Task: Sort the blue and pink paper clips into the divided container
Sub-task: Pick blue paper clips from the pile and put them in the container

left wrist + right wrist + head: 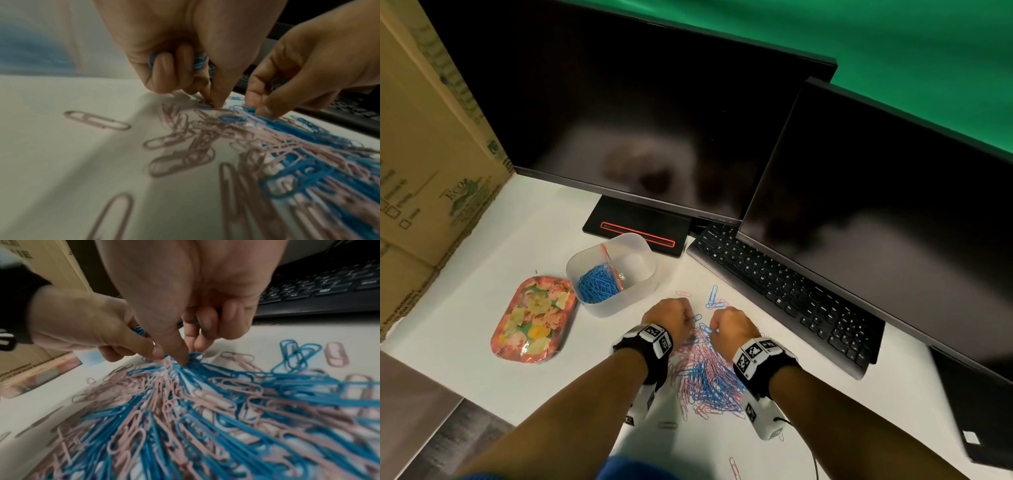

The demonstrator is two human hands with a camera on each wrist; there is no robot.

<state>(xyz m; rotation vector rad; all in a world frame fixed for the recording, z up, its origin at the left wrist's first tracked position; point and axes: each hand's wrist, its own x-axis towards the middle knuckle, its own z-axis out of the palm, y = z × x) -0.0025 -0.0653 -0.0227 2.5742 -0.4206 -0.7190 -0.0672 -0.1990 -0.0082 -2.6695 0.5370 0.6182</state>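
Both hands are down at the far edge of the pile of paper clips [707, 377], a mixed heap of blue and pink spread on the white desk [465, 329] right in front of the person. The left hand [671, 317] has its fingers curled with several blue clips [198, 60] tucked in against the palm, while its thumb and forefinger pinch down at the top of the heap. The right hand [732, 325] sits just beside it, nearly touching, fingers also curled; a blue clip [195, 319] peeks out between them, and its thumb tip presses into a bunch of blue ones. Exactly which clip that pinch has caught is hard to say, as the wrist views are blurred there.

The divided container [640, 291] stands beyond the left hand, near the monitor base. Its left compartment holds a heap of blue clips; the right compartment looks almost bare. A flowered tray [534, 322] lies to its left, touching or almost so. A black keyboard [784, 287] runs along the right, and a few stray pink clips [734, 467] lie near the desk's front edge.
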